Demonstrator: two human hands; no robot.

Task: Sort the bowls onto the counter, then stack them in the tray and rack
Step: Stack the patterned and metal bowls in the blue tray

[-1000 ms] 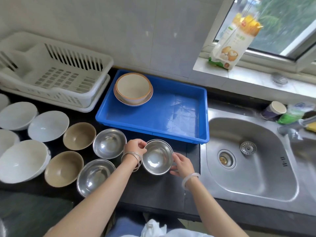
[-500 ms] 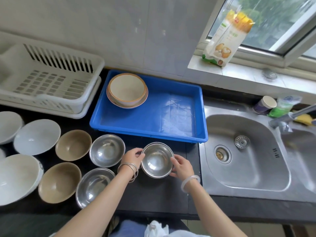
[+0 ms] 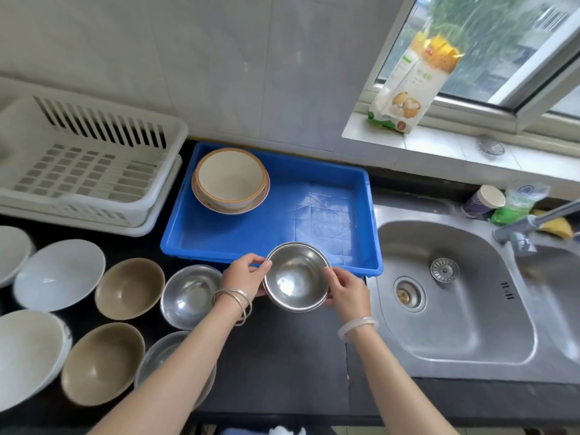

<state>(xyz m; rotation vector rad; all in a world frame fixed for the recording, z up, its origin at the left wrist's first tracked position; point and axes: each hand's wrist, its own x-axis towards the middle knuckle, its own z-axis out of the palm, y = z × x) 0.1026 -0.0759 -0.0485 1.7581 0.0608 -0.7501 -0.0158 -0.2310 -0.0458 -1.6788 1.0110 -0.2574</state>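
A small steel bowl (image 3: 296,276) is held by its rim between my left hand (image 3: 246,274) and my right hand (image 3: 346,288), lifted over the front edge of the blue tray (image 3: 282,227). Inside the tray's back left corner sits a cream bowl with an orange rim (image 3: 230,178), nested in a wider one. On the black counter lie two more steel bowls (image 3: 188,295) (image 3: 157,356), two tan bowls (image 3: 130,288) (image 3: 102,362) and several white bowls (image 3: 59,273). The white rack (image 3: 84,161) stands at the back left.
A steel sink (image 3: 452,293) with a tap (image 3: 530,221) lies to the right. A paper cup (image 3: 485,200) and a green bag (image 3: 518,204) stand behind it. A flour packet (image 3: 411,86) leans on the window sill.
Both hands have lifted the steel bowl off the counter and carried it toward the tray's front edge. The camera has shifted left and closer.
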